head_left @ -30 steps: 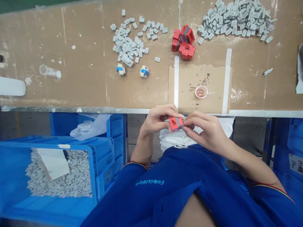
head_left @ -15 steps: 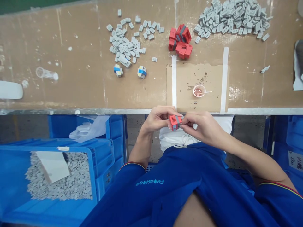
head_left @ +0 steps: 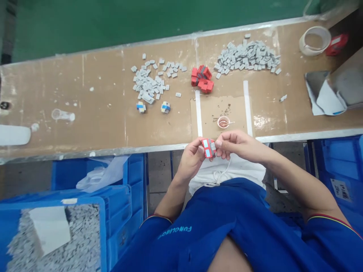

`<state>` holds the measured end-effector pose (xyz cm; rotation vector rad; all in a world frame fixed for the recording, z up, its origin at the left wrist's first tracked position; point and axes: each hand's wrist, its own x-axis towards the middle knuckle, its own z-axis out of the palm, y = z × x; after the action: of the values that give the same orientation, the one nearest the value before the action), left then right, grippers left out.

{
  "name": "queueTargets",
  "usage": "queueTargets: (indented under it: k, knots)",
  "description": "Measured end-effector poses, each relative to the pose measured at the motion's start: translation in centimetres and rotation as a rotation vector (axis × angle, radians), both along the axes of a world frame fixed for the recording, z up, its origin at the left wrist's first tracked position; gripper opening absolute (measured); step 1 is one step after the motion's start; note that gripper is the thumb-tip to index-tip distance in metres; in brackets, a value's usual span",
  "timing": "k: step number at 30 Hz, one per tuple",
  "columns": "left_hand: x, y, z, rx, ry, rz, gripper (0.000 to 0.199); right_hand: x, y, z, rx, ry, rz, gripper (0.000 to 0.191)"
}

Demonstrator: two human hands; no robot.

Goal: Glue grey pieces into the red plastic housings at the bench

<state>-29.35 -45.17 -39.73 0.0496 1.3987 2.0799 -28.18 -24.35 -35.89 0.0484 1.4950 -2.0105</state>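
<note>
Blue shirt (head_left: 204, 206), pale-blue lettering (head_left: 175, 232), short sleeves (head_left: 326, 232) edged red and yellow, white drawstring bottoms (head_left: 246, 166)

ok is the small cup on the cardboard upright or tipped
Upright: the small cup sits mouth up, reddish contents inside, a thin stick jutting out.

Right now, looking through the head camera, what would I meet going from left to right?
White rounded piece, clear plastic tube, left blue-banded block, right blue-banded block, held red block, small cup, white scrap, white ring.
</note>
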Motion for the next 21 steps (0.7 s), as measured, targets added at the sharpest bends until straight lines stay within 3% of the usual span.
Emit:
queueTargets:
  k: [4, 7, 9, 12, 15, 21]
  knots:
    - [-0.8, 1.5, 2.3, -0.136, 0.218, -0.189, 0.045, 2.8, 2.2, 1.1, -0.010, 0.025, -0.090, 0.044]
    - [-1.7, 3.7, 3.1, -0.068, 0.215, -0.399, 0.043, 5.1, 4.3, 2.0, -0.055, -0.027, -0.151, 0.044]
    - [-2.0, 5.4, 3.2, 0.009, 0.134, -0.462, 0.049, 5.9, 5.6, 2.7, -0.069, -0.060, -0.198, 0.043]
    - [-1.7, 7.1, 3.0, 0.124, -0.078, -0.462, 0.056, 5.9, 6.6, 3.4, -0.098, -0.075, -0.213, 0.040]
    - [-0.9, 7.3, 2.9, 0.178, -0.245, -0.422, 0.055, 5.2, 6.5, 2.9, -0.149, -0.137, -0.206, 0.040]
    - [0.0, 6.2, 1.8, 0.166, -0.186, -0.354, 0.046, 4.6, 5.0, 1.0, -0.247, -0.313, -0.217, 0.047]
